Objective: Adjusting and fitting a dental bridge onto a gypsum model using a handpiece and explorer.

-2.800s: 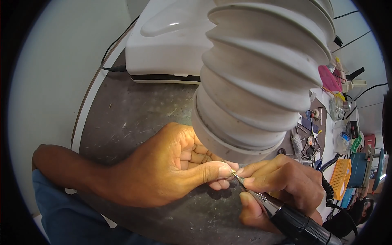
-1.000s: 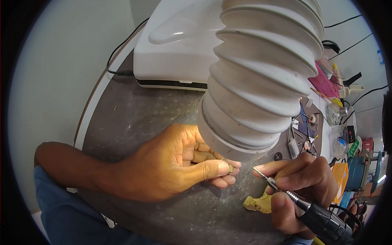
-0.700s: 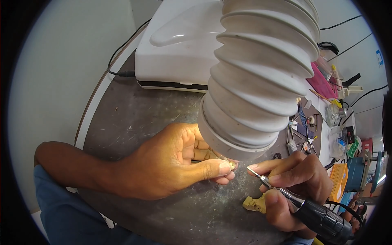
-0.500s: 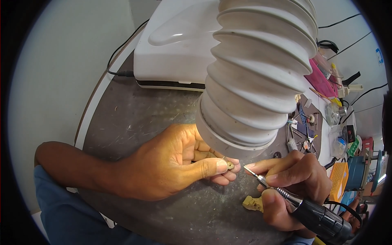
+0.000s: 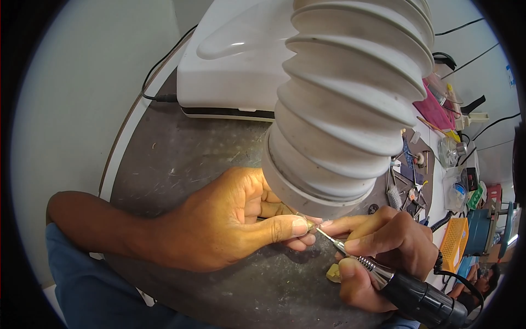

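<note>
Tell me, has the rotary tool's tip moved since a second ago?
Yes. The rotary tool tip moved left, from clear of the hose mouth to the left hand fingertips.

The ribbed hose [image 5: 350, 98] hangs over the worktop [image 5: 186, 159]; machine housing [image 5: 230, 60] behind it; both hands below it; tool clutter [image 5: 408, 183] to its right.

Ribbed suction hose [image 5: 350, 98] above your hands: matt off-white plastic, lightly soiled. White machine casing [image 5: 235, 60]: smooth, glossy plastic. Worktop [image 5: 186, 164]: dull grey, rough, scratched. Rotary handpiece [image 5: 405, 290] in your right hand [image 5: 378, 252]: black matt body, knurled bright metal collar, thin metal bur. Your sleeve: blue cloth. Basket [image 5: 452, 244]: orange plastic.
</note>
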Demonstrator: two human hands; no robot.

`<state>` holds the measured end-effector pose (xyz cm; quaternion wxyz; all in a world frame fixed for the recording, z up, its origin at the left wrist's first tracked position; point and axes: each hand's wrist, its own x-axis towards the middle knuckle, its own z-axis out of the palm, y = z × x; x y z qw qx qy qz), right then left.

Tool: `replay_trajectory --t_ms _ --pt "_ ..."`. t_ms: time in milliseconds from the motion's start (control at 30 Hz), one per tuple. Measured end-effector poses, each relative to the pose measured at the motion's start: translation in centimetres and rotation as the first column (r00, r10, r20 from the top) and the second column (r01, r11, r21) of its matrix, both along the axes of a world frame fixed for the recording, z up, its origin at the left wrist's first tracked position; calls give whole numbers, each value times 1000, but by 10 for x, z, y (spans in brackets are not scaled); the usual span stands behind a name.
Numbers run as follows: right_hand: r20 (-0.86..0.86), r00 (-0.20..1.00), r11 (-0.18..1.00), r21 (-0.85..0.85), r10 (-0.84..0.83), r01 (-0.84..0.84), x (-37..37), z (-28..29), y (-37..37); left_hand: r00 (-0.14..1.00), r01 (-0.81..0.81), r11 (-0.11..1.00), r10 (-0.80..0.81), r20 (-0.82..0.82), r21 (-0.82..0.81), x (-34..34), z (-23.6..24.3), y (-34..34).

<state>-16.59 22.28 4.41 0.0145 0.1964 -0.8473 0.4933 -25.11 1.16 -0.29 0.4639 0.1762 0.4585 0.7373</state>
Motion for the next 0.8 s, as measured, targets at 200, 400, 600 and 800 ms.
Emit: replay_trajectory --t_ms 200,400,600,800 --pt "-1 1000 1000 -23 3 -4 -6 -13 -6 1000 -19 999 20 9 -51 -1 -4 -6" --pt "-142 990 1000 9 -7 8 -12 -16 -9 1000 -27 996 26 -8 -79 -1 -1 -6" --pt "-157 984 996 23 -84 89 -3 -5 -7 1000 17 1000 -17 21 6 -2 1 4" --pt "-74 997 999 52 6 -2 -15 -10 -10 999 -36 998 37 24 -51 1 -3 -10"
